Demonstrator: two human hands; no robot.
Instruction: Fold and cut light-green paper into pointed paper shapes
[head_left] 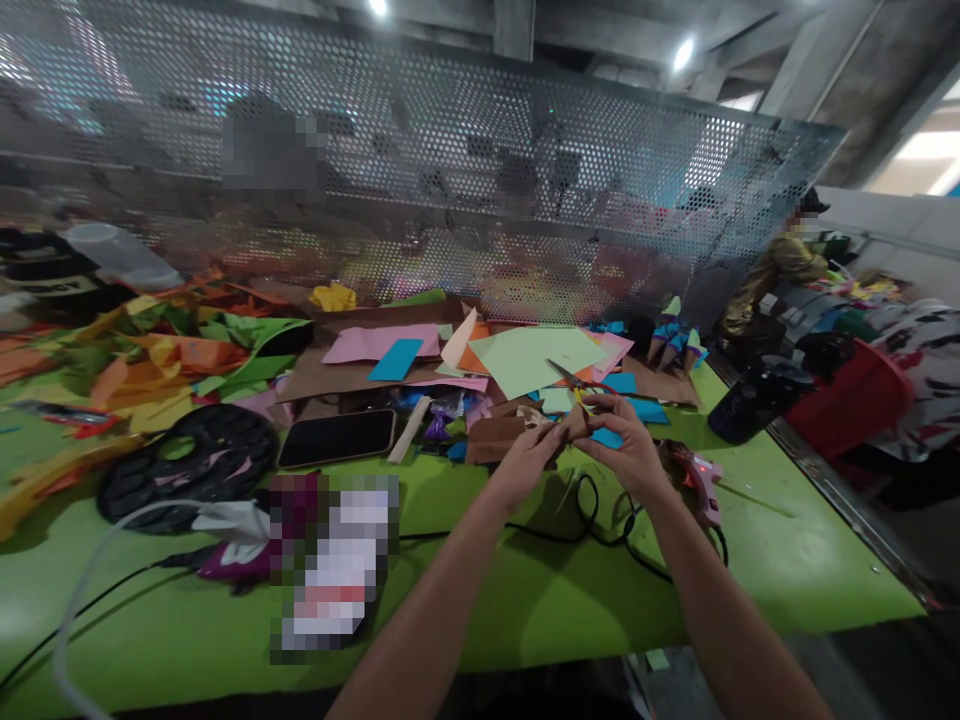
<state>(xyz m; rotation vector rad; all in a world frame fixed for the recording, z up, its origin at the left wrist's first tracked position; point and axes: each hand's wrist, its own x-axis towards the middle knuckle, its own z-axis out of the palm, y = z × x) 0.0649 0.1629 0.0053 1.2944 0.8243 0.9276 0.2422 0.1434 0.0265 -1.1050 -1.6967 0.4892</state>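
Observation:
My left hand (529, 462) and my right hand (624, 445) meet over the green table, their fingers closed on a small brown paper piece (576, 424) between them. Just behind it, scissors (574, 380) lie on a pale green sheet (525, 358). Brown cardboard (491, 440) and blue paper strips are close to my hands. A pink glue gun (703, 480) with a lit red light rests to the right of my right hand.
A phone (337, 438), a black palette (191, 465) and a plugged-in power strip (247, 555) lie left. Black cable (592, 530) loops beneath my hands. A dark bottle (757, 395) stands right. A perforated metal panel (450, 160) rises behind; a person (784, 260) is beyond.

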